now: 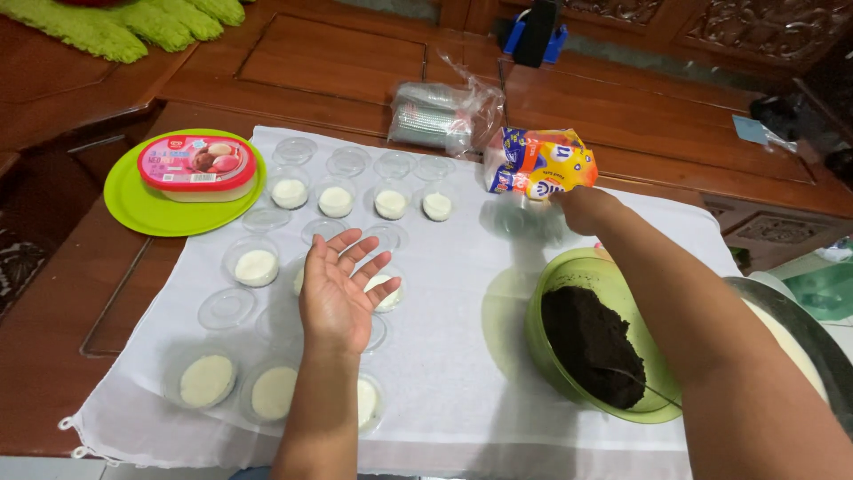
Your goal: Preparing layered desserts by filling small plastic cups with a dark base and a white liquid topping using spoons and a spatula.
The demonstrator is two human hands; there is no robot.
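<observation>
While right hand [582,209] grips yellow-blue packet [540,163], apparently crumpled

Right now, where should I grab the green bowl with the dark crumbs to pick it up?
Take the green bowl by its rim, with both hands, one on the left edge and one on the near edge. It is wide, round and open, and a spoon lies in the crumbs toward the right, so keep clear of that side.
</observation>
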